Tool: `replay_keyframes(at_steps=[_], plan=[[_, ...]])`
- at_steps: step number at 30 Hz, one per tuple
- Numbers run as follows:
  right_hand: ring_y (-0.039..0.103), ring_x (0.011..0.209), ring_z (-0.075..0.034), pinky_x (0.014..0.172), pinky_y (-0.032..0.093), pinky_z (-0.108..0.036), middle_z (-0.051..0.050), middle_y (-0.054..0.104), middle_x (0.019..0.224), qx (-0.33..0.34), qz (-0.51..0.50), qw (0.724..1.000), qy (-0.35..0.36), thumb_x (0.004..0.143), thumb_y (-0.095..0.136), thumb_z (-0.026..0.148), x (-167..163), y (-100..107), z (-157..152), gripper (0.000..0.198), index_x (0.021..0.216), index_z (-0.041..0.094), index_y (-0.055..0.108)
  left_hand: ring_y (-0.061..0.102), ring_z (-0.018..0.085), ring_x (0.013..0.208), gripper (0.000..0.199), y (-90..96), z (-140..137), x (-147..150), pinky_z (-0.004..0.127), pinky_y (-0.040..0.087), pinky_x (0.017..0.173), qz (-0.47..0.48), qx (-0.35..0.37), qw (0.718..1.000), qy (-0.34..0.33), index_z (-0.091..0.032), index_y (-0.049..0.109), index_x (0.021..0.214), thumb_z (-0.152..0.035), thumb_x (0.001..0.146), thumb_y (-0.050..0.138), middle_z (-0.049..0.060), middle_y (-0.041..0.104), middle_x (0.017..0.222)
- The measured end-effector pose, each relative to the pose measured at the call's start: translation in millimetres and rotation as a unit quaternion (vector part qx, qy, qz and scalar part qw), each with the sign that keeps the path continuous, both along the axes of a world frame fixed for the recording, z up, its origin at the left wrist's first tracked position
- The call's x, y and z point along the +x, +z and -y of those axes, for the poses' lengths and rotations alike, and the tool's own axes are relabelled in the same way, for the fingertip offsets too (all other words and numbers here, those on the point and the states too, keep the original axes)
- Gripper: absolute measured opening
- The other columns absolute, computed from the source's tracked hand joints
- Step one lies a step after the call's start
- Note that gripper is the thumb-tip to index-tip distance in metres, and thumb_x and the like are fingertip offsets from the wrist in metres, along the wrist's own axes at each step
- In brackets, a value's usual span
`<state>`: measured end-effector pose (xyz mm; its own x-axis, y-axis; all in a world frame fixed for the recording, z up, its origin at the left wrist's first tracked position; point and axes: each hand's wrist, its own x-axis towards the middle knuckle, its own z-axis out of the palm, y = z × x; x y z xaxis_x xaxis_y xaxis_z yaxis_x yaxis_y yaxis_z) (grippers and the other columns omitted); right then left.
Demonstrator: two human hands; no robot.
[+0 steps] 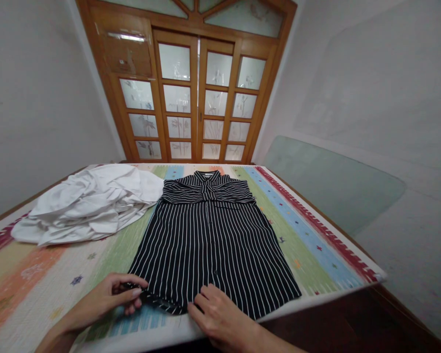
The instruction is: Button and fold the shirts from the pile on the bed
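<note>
Nearby, white cloth [95, 203] beside striped shirt [209, 240], left fingers [128, 296] pinching hem [165, 305], right fingers [199, 300], grip unclear.

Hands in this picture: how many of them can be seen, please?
2: the left hand is at the near left corner of the striped shirt, and the right hand is at the shirt's near edge, around its middle.

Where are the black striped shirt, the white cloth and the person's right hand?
Black striped shirt [212, 245]: head view, on its buttoned front.
Crumpled white cloth [95, 203]: head view, middle of the heap.
Right hand [216, 314]: head view, back of the hand.
</note>
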<state>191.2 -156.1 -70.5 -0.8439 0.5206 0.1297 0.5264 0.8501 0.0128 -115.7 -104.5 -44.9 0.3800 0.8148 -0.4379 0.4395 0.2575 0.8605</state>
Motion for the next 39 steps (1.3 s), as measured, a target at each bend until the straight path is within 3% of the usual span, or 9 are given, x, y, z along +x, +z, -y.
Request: replay_keyframes(at_steps=[6, 9, 12, 14, 17, 23, 31, 36, 39], plan=[[0.049, 0.081, -0.021, 0.071, 0.037, -0.035, -0.007, 0.062, 0.078, 0.006, -0.036, 0.999, 0.007, 0.09, 0.049, 0.016, 9, -4, 2, 0.011, 0.088, 0.015, 0.06, 0.066, 0.02, 0.069, 0.059, -2.5, -4, -2, 0.031, 0.054, 0.07, 0.001, 0.002, 1.0, -0.011, -0.016, 0.072, 0.1, -0.066, 0.068, 0.066, 0.009, 0.073, 0.077], [0.052, 0.088, -0.021, 0.078, 0.039, -0.035, -0.006, 0.069, 0.085, -0.092, -0.062, 0.993, 0.037, 0.085, 0.052, 0.015, 23, 4, 3, 0.013, 0.091, 0.017, 0.064, 0.067, 0.021, 0.071, 0.057, -5.1, -2, -8, 0.033, 0.055, 0.072, -0.016, 0.0, 0.999, -0.041, -0.018, 0.071, 0.103, -0.064, 0.07, 0.064, 0.008, 0.074, 0.079], [0.055, 0.094, -0.017, 0.087, 0.041, -0.035, -0.001, 0.072, 0.095, -0.223, -0.119, 0.966, 0.054, 0.078, 0.05, 0.006, 56, 23, -2, 0.033, 0.101, 0.022, 0.067, 0.069, 0.023, 0.079, 0.056, -4.4, 2, -15, 0.035, 0.056, 0.079, -0.068, 0.022, 0.995, -0.067, -0.022, 0.07, 0.111, -0.059, 0.069, 0.065, 0.007, 0.074, 0.088], [0.056, 0.1, -0.017, 0.096, 0.041, -0.039, -0.002, 0.07, 0.106, -0.245, -0.164, 0.955, -0.023, 0.072, 0.044, 0.0, 91, 34, -10, 0.051, 0.112, 0.022, 0.065, 0.068, 0.026, 0.095, 0.055, -2.5, 4, -18, 0.036, 0.054, 0.09, -0.1, 0.058, 0.991, -0.063, -0.025, 0.07, 0.113, -0.054, 0.066, 0.068, 0.007, 0.073, 0.105], [0.054, 0.114, -0.02, 0.106, 0.035, -0.049, -0.005, 0.065, 0.119, -0.205, -0.186, 0.948, -0.157, 0.068, 0.041, -0.002, 153, 37, -23, 0.056, 0.112, 0.023, 0.067, 0.058, 0.03, 0.118, 0.057, -1.7, 4, -22, 0.038, 0.045, 0.104, -0.097, 0.104, 0.989, -0.034, -0.027, 0.068, 0.118, -0.051, 0.066, 0.067, 0.006, 0.065, 0.127], [0.041, 0.135, -0.023, 0.113, 0.031, -0.05, -0.006, 0.044, 0.146, -0.209, -0.198, 0.912, -0.293, 0.07, 0.044, 0.004, 243, 5, -21, 0.067, 0.131, 0.029, 0.058, 0.058, 0.03, 0.119, 0.055, -12.0, -5, -31, 0.039, 0.044, 0.104, -0.087, 0.167, 0.982, 0.001, -0.032, 0.066, 0.122, -0.051, 0.071, 0.064, 0.004, 0.066, 0.126], [0.046, 0.131, -0.023, 0.111, 0.034, -0.051, -0.008, 0.051, 0.141, -0.164, -0.241, 0.903, -0.316, 0.084, 0.041, 0.012, 251, -25, -26, 0.05, 0.126, 0.028, 0.063, 0.062, 0.024, 0.104, 0.039, -44.2, -29, -34, 0.03, 0.047, 0.098, -0.169, 0.345, 0.923, 0.002, -0.033, 0.072, 0.11, -0.035, 0.075, 0.055, 0.004, 0.07, 0.105], [0.042, 0.133, -0.024, 0.112, 0.03, -0.055, -0.007, 0.052, 0.141, -0.15, -0.268, 0.906, -0.29, 0.081, 0.047, 0.012, 240, -24, -41, 0.043, 0.112, 0.028, 0.072, 0.05, 0.025, 0.125, 0.049, -51.7, -38, -29, 0.04, 0.037, 0.11, -0.191, 0.456, 0.869, -0.036, -0.035, 0.071, 0.113, -0.021, 0.071, 0.052, 0.002, 0.06, 0.132], [0.036, 0.138, -0.028, 0.112, 0.028, -0.058, -0.007, 0.057, 0.137, -0.138, -0.304, 0.897, -0.291, 0.08, 0.056, 0.019, 231, -18, -47, 0.027, 0.096, 0.027, 0.077, 0.043, 0.025, 0.134, 0.052, -47.6, -42, -22, 0.047, 0.029, 0.115, -0.155, 0.45, 0.876, -0.073, -0.031, 0.072, 0.111, -0.017, 0.068, 0.045, 0.0, 0.058, 0.137]])
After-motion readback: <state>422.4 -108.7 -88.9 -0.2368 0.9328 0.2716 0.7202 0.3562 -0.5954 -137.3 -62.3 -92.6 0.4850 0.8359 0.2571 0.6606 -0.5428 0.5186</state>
